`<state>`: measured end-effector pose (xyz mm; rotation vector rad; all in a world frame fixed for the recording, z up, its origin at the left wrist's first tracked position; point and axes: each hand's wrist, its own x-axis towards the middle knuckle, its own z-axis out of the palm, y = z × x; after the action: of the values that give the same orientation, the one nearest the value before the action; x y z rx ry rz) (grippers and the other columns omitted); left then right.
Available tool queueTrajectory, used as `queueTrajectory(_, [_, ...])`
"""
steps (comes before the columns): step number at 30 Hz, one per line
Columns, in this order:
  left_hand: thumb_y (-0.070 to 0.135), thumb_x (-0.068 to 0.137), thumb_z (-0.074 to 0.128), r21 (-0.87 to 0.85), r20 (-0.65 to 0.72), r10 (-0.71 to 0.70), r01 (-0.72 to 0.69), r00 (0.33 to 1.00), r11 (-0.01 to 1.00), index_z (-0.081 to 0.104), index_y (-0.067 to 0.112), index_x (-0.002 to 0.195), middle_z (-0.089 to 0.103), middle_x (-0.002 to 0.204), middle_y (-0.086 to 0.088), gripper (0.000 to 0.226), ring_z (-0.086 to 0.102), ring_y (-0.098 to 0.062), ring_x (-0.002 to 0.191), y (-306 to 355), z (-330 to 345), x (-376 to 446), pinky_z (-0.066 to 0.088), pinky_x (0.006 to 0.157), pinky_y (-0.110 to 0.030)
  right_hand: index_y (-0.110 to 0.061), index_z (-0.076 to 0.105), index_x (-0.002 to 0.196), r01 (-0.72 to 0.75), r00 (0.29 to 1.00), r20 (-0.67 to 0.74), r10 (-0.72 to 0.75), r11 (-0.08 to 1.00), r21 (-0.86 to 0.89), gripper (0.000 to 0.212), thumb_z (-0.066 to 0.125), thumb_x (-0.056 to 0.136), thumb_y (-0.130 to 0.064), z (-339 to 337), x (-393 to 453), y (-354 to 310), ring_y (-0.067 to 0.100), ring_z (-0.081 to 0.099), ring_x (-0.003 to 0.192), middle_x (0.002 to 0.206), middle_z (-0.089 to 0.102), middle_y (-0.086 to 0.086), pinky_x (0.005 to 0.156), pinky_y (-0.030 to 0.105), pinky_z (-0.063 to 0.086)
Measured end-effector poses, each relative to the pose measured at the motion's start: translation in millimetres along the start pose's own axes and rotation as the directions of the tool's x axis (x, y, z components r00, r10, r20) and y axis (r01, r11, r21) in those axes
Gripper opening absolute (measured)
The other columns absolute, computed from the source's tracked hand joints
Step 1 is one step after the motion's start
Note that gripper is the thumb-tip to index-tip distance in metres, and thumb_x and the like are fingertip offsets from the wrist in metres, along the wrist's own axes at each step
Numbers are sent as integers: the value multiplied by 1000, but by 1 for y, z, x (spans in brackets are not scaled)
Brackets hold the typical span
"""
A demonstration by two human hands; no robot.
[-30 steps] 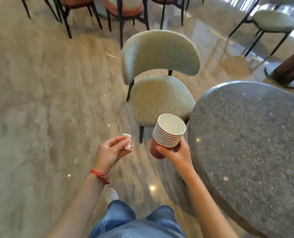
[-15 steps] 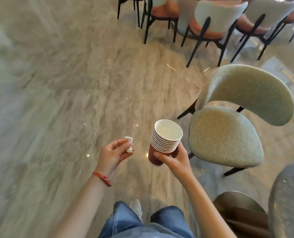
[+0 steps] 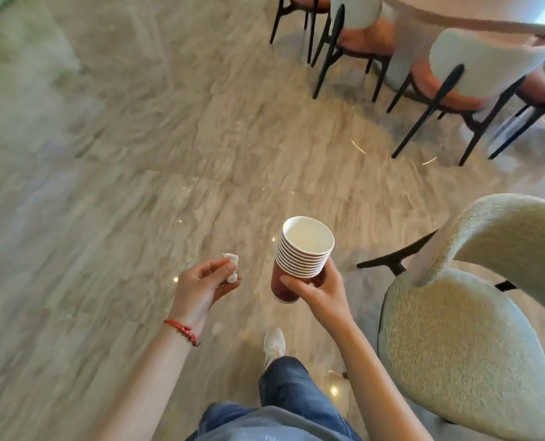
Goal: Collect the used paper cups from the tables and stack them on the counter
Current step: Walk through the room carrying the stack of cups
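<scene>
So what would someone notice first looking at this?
The stack of nested paper cups, red outside and white inside, held mid-frame in the right hand. Left of it, the left hand pinches a crumpled white tissue. A pale green upholstered chair stands at the right.

A glossy stone floor [image 3: 137, 173] with grey-beige veining fills most of the view and throws back small points of light. At the right stands a pale boucle chair [image 3: 465, 342] on dark legs. Farther off, top right, a round table [image 3: 474, 17] has black-legged chairs [image 3: 474, 68] with white backs and orange seats drawn around it.
</scene>
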<state>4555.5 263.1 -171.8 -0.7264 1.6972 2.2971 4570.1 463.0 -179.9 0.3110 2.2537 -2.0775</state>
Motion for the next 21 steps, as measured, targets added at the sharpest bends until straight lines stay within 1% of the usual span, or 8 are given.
queueTrajectory(3, [6, 76, 69, 19, -7, 16, -16, 1000, 1000, 73, 8, 75, 70, 68, -4, 4, 68, -17, 66, 20, 40, 49, 56, 60, -24, -31, 54, 103, 8, 1000, 13, -8, 1000, -30, 53, 84, 64, -11, -19, 64, -17, 23, 62, 100, 101, 67, 0, 89, 45, 52])
queueTrajectory(6, [5, 76, 70, 39, 17, 46, -47, 999, 998, 73, 6, 82, 70, 68, -4, 7, 68, -17, 66, 46, 76, 89, 56, 61, -24, -31, 54, 106, 20, 1000, 24, -20, 1000, -23, 55, 83, 65, -10, -35, 120, -39, 15, 64, 99, 102, 67, -3, 88, 39, 53])
queueTrajectory(9, [3, 75, 70, 23, 0, 52, -52, 999, 998, 75, 11, 74, 68, 67, -9, 10, 68, -19, 67, 64, 99, 125, 56, 59, -24, -30, 53, 105, 10, 999, 33, -9, 1000, -10, 54, 82, 66, -7, -42, 165, -52, 13, 64, 99, 103, 67, -3, 88, 36, 53])
queueTrajectory(13, [7, 72, 71, -16, -2, 21, -21, 1000, 1000, 77, 15, 70, 70, 67, -8, 10, 68, -19, 69, 90, 124, 181, 55, 59, -23, -24, 55, 110, -17, 1000, 22, 17, 1000, 9, 55, 83, 66, -8, -44, 227, -59, 11, 64, 98, 104, 68, -3, 87, 35, 53])
queueTrajectory(16, [12, 66, 74, -44, 34, 37, -35, 999, 998, 77, 15, 71, 70, 67, -7, 7, 70, -19, 68, 119, 144, 234, 55, 60, -22, -25, 55, 111, -13, 999, 36, 13, 1000, 2, 55, 83, 66, -9, -40, 286, -66, 8, 65, 97, 103, 69, -6, 85, 31, 53])
queueTrajectory(19, [17, 59, 76, -44, 41, 64, -63, 997, 997, 76, 14, 70, 70, 66, -7, 11, 70, -19, 67, 149, 162, 294, 55, 59, -22, -15, 56, 114, 4, 1000, 16, -4, 1000, 15, 55, 83, 66, -8, -32, 355, -77, 15, 65, 99, 104, 69, 1, 87, 36, 53])
queueTrajectory(21, [16, 61, 75, -41, 42, 77, -76, 996, 996, 77, 15, 70, 69, 64, -6, 9, 69, -19, 67, 171, 173, 337, 55, 59, -22, -12, 56, 114, 24, 1000, 4, -24, 999, 27, 55, 82, 67, -7, -25, 405, -89, 16, 65, 99, 104, 69, 3, 87, 36, 53])
